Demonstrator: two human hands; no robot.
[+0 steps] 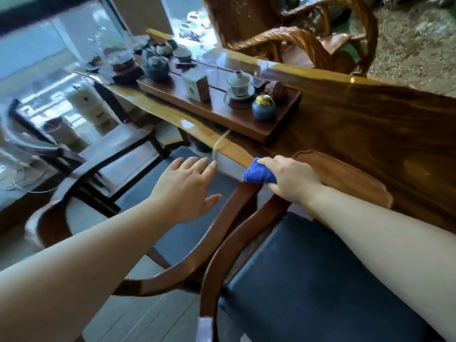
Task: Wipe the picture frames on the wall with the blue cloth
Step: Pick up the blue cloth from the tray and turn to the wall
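Observation:
The blue cloth (257, 174) is bunched up in my right hand (293, 177), which is closed around it at the front edge of a long wooden table (370, 114). The cloth sits just above the top of a chair's wooden armrest. My left hand (187, 187) hovers palm down, fingers spread, over the gap between two chairs and holds nothing. No picture frame or wall is in view.
Two wooden armchairs with dark blue seats (308, 267) stand close in front of me. A tea tray (222, 107) on the table carries a lidded cup (240, 86), a blue jar (263, 107), a small box (197, 88) and teapots. Another chair (103, 149) stands at the left.

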